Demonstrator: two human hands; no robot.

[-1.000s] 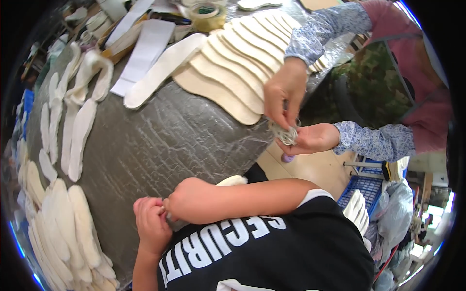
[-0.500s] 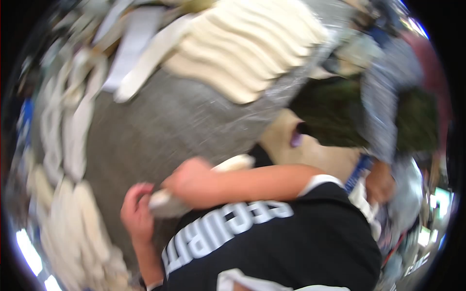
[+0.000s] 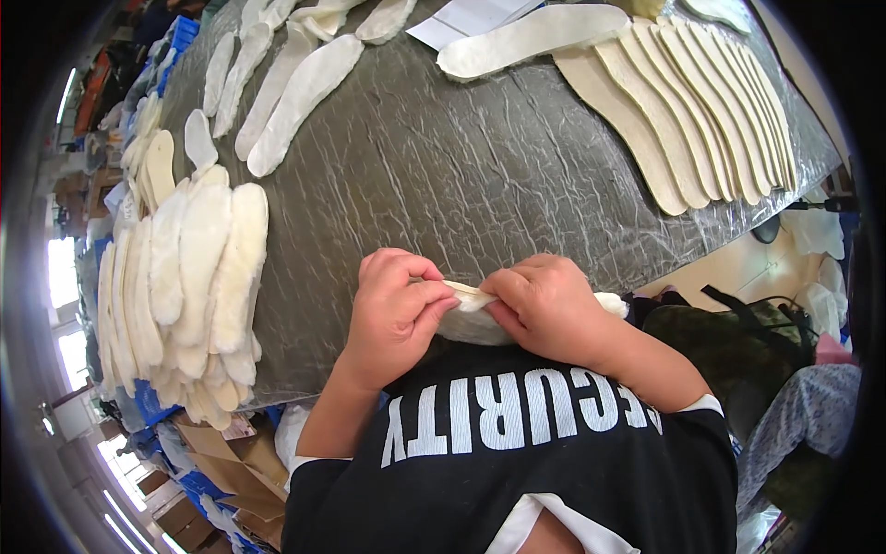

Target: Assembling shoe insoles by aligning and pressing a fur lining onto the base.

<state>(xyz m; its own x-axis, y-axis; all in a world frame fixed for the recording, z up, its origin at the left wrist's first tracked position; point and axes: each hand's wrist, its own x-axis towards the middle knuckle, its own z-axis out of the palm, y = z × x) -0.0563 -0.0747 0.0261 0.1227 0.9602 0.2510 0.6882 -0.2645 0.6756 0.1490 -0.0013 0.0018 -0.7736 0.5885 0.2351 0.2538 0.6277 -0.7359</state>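
Note:
Both my hands hold one cream fleece insole close to my chest, at the near edge of the grey table. My left hand pinches its left end between thumb and fingers. My right hand grips its upper edge and covers its middle. The insole's right end shows past my right wrist. A stack of fluffy white insoles lies just left of my left hand.
A fanned row of flat tan insoles lies at the far right of the table. Long white insoles lie at the far left. Cardboard boxes stand below the table's left edge. Another person's patterned sleeve is at the lower right.
The view has swung down and left; the other person's hands have left the picture. My hands have come together on the fleece insole in front of my chest.

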